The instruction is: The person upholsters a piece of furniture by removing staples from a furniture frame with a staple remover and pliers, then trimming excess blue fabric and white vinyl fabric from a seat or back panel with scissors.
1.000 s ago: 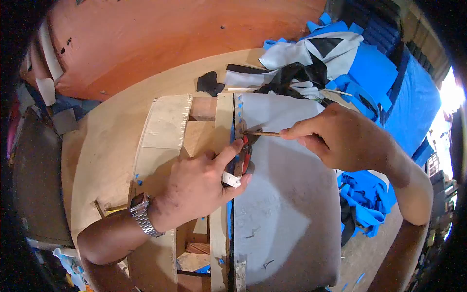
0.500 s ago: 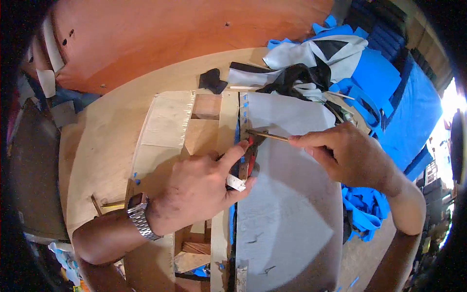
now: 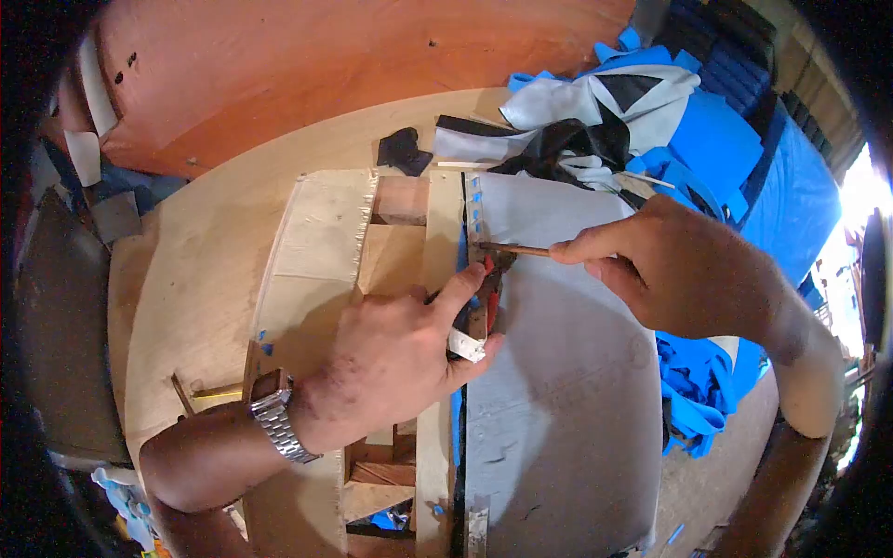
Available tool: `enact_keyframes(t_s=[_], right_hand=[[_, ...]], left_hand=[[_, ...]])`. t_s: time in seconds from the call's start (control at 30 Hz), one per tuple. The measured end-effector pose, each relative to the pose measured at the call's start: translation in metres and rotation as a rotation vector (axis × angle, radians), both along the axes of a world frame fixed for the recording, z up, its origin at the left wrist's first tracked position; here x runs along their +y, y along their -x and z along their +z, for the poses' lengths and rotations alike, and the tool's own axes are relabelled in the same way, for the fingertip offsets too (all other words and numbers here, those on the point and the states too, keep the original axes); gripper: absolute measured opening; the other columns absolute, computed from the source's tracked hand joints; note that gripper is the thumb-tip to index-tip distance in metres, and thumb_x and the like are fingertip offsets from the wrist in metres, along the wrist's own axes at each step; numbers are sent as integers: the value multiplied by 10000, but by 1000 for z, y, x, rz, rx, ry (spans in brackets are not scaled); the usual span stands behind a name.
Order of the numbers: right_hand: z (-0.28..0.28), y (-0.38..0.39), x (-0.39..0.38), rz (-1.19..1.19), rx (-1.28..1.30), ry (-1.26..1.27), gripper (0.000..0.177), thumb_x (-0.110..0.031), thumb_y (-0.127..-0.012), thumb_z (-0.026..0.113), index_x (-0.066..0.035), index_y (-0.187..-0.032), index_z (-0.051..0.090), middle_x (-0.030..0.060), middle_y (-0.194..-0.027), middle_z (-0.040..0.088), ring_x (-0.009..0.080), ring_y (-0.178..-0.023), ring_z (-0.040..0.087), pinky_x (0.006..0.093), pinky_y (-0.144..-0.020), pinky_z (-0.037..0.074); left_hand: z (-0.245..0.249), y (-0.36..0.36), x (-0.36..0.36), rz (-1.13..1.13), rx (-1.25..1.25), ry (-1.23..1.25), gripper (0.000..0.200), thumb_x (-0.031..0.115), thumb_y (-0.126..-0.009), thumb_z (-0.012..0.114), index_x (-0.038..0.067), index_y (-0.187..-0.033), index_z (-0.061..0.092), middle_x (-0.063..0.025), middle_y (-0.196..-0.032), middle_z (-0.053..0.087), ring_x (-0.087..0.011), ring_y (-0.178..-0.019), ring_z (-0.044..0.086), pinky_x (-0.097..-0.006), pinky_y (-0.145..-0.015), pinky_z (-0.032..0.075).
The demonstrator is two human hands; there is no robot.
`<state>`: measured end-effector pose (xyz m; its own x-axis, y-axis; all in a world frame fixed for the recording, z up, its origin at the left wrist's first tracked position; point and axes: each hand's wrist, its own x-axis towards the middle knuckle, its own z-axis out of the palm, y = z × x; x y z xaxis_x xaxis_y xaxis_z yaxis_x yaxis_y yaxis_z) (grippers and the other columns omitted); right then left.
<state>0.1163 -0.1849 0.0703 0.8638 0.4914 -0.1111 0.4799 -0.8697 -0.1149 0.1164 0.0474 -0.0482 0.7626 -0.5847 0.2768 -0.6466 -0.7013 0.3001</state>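
Observation:
My left hand (image 3: 391, 358), with a metal watch on the wrist, grips red-handled pliers (image 3: 486, 293) against the edge of a wooden seat frame (image 3: 437, 242). Their jaws point up at the frame's rail, where grey fabric (image 3: 558, 391) is fastened with blue scraps along the edge. My right hand (image 3: 670, 270) pinches a thin brown-handled tool (image 3: 516, 249), its tip touching the rail just above the pliers' jaws. The frame lies upside down on a round wooden table (image 3: 205, 270).
A heap of white, black and blue fabric scraps (image 3: 605, 112) lies at the table's far side. Blue foam and cloth (image 3: 744, 158) pile up on the right. An orange-brown board (image 3: 326, 65) stands behind the table. A black scrap (image 3: 402, 149) lies near the frame.
Both hands stay at the same spot on the rail. My right hand has shifted slightly, with the thin tool now lying more level. The view has moved a little.

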Motion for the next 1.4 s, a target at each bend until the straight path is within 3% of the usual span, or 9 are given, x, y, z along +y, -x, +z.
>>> enact_keyframes(t_s=[0.3,0.5,0.53,0.63,0.73,0.83,1.03,1.13,1.4], right_hand=[[19,-29,14,154,-28,187,241,-63,-904,593,-69,-1104,727,192,-850,707,341,-775,686,409,-726,528],[-84,32,-19,-88,-181,-429,279,-34,-883,564,-66,-1130,689,214,-886,690,370,-788,683,456,-724,542],[-73,35,-21,-250,-2,-403,321,18,-857,567,-74,-1140,687,203,-856,689,369,-742,682,440,-680,549],[-65,29,-28,-20,-129,-399,315,-4,-848,570,-78,-1127,694,198,-849,687,372,-736,681,442,-686,553],[-32,21,-21,-32,-26,-181,310,-38,-836,568,-58,-1119,693,196,-879,692,374,-785,678,449,-748,551],[-48,7,-23,202,-316,-160,293,-72,-832,564,-38,-1090,699,203,-928,695,378,-867,672,467,-814,537],[-41,10,-19,151,-126,-102,315,-89,-884,553,-52,-1178,660,229,-956,690,401,-911,666,483,-814,534],[-97,36,-25,-119,-152,-448,314,-97,-927,534,-83,-1223,637,233,-939,685,421,-876,663,499,-776,540],[-57,39,-33,-31,-146,-288,323,-104,-928,535,-126,-1230,648,207,-886,697,408,-821,673,503,-749,546]], left_hand=[[-8,-2,-2,9,-26,15,632,428,-880,686,118,-1388,474,-180,-710,638,-352,-610,664,-451,-563,550],[-3,3,-4,27,-40,-10,604,436,-895,670,127,-1383,492,-168,-653,617,-350,-598,656,-451,-541,537],[-1,4,-4,43,-61,-21,598,438,-898,666,126,-1380,496,-168,-656,617,-351,-598,655,-451,-545,537],[-2,12,-4,65,-66,-45,586,440,-906,655,117,-1371,507,-170,-660,618,-355,-603,656,-454,-556,539],[-2,12,-6,66,-88,-37,577,442,-911,647,107,-1362,516,-180,-674,623,-362,-615,660,-457,-567,541],[-3,11,-5,67,-93,-26,574,441,-914,642,101,-1359,517,-195,-699,631,-367,-626,666,-460,-570,544],[-5,10,-4,72,-86,-59,596,450,-917,638,123,-1388,480,-197,-712,639,-374,-630,668,-464,-562,545],[-2,10,-8,78,-71,-62,587,451,-923,631,141,-1395,471,-181,-689,629,-369,-619,662,-463,-561,543],[5,11,-5,75,-88,-99,571,440,-945,607,147,-1410,451,-155,-666,614,-359,-616,652,-465,-581,538]])
